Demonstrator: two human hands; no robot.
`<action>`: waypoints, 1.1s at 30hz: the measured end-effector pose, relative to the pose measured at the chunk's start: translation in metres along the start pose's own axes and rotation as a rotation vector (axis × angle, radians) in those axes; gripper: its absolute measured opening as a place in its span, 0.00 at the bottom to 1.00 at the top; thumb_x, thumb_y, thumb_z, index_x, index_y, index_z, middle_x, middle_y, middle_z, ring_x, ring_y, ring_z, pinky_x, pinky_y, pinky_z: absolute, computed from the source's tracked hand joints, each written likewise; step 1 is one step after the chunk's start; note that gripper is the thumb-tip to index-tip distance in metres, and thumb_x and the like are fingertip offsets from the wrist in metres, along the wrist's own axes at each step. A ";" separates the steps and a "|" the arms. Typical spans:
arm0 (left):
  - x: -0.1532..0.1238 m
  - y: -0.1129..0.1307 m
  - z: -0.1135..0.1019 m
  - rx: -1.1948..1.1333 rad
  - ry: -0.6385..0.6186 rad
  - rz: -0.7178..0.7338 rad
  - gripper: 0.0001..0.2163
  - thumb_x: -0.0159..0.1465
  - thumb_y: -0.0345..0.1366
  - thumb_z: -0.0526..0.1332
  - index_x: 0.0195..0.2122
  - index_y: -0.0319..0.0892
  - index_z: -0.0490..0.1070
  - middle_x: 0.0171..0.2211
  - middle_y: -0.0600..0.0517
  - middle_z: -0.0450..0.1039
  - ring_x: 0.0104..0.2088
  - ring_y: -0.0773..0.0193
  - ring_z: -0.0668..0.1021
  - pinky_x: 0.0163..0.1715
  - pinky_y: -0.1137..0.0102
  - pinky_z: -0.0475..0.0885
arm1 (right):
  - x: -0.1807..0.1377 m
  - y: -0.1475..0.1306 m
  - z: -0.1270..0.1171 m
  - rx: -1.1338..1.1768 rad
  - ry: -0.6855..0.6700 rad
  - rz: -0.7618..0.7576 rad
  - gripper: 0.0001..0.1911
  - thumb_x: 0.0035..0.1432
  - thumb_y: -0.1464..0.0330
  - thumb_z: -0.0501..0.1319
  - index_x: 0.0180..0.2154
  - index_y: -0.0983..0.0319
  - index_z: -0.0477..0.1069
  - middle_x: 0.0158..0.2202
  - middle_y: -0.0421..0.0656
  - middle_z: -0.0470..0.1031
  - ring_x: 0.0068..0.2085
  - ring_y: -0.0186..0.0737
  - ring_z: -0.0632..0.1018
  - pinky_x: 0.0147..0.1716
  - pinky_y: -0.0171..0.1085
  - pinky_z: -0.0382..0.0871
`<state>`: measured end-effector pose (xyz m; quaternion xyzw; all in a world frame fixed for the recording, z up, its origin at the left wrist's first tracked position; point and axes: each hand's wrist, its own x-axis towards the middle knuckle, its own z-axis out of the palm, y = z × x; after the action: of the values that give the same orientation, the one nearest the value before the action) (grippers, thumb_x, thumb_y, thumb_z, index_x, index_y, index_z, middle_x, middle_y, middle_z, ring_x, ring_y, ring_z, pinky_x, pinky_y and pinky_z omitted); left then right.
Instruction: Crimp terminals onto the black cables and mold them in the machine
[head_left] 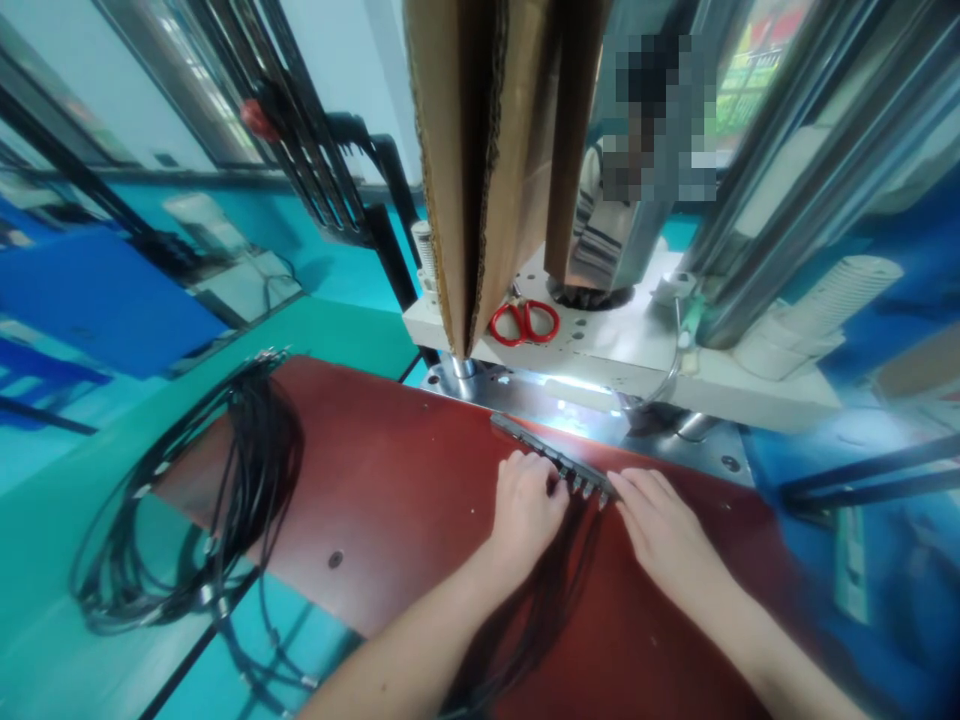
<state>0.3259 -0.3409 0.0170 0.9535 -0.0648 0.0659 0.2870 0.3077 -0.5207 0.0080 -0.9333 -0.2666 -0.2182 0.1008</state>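
Observation:
A narrow dark bar (525, 435) with a row of cable connectors (587, 488) along its near side lies slantwise at the far edge of the red-brown board. Black cables (551, 600) run from the connectors toward me, between my forearms. My left hand (529, 510) is closed at the left end of this row, its fingers curled against a connector; the exact grip is partly hidden. With thumb and fingers together, my right hand (660, 520) pinches the right end of the bar.
The red-brown board (390, 470) fronts a press with a metal base plate (540, 390). Red-handled scissors (525, 322) lie on its white platform beside upright cardboard (487, 180). A coil of black cables (255, 450) sits at left. A person's patterned sleeve (592, 210) shows behind the press.

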 end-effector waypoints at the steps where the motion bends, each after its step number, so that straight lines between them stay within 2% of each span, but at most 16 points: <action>1: 0.001 0.000 0.000 -0.001 0.001 0.002 0.07 0.56 0.30 0.56 0.21 0.41 0.64 0.24 0.53 0.68 0.30 0.63 0.66 0.34 0.67 0.59 | 0.000 0.000 0.000 0.017 -0.004 0.004 0.14 0.59 0.76 0.47 0.45 0.64 0.65 0.39 0.49 0.70 0.40 0.45 0.70 0.40 0.46 0.70; 11: 0.004 0.000 0.004 0.049 0.012 0.078 0.08 0.57 0.28 0.54 0.21 0.41 0.62 0.25 0.52 0.67 0.31 0.63 0.67 0.34 0.67 0.60 | 0.000 0.001 0.002 0.083 -0.021 0.033 0.15 0.59 0.76 0.47 0.46 0.65 0.65 0.40 0.49 0.70 0.41 0.44 0.70 0.41 0.45 0.70; 15: 0.005 -0.001 0.002 0.109 -0.024 0.101 0.05 0.56 0.31 0.56 0.24 0.41 0.64 0.28 0.51 0.69 0.33 0.61 0.68 0.35 0.66 0.60 | 0.001 0.000 0.000 0.087 -0.026 0.051 0.15 0.59 0.76 0.48 0.46 0.64 0.65 0.41 0.49 0.69 0.42 0.44 0.70 0.42 0.45 0.70; 20: 0.011 -0.016 -0.027 0.062 -0.166 0.194 0.06 0.56 0.38 0.58 0.25 0.42 0.66 0.28 0.52 0.70 0.32 0.61 0.68 0.34 0.67 0.62 | 0.000 0.001 0.001 0.055 -0.027 0.068 0.14 0.59 0.75 0.48 0.45 0.65 0.66 0.41 0.48 0.69 0.42 0.44 0.70 0.43 0.45 0.69; 26: 0.020 -0.056 -0.071 0.088 -0.183 0.193 0.04 0.58 0.34 0.55 0.29 0.42 0.67 0.28 0.52 0.69 0.32 0.62 0.69 0.33 0.69 0.62 | 0.005 0.004 0.004 -0.014 -0.037 0.078 0.14 0.59 0.76 0.48 0.45 0.64 0.67 0.41 0.47 0.70 0.42 0.45 0.70 0.43 0.46 0.68; 29: 0.015 -0.064 -0.078 0.082 -0.251 0.228 0.04 0.58 0.33 0.54 0.29 0.42 0.67 0.28 0.52 0.69 0.32 0.63 0.69 0.33 0.70 0.63 | 0.009 0.003 0.003 -0.023 -0.066 0.079 0.14 0.59 0.76 0.48 0.45 0.66 0.67 0.41 0.48 0.70 0.42 0.44 0.70 0.44 0.46 0.68; 33: 0.000 -0.061 -0.075 0.033 -0.352 0.386 0.05 0.59 0.33 0.54 0.30 0.42 0.68 0.29 0.52 0.70 0.32 0.63 0.70 0.33 0.70 0.63 | 0.013 0.002 0.003 -0.039 -0.062 0.091 0.15 0.59 0.76 0.47 0.45 0.66 0.67 0.43 0.48 0.70 0.44 0.44 0.70 0.45 0.45 0.67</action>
<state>0.3290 -0.2491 0.0463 0.9248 -0.2932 -0.0464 0.2381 0.3196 -0.5151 0.0113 -0.9525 -0.2227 -0.1898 0.0839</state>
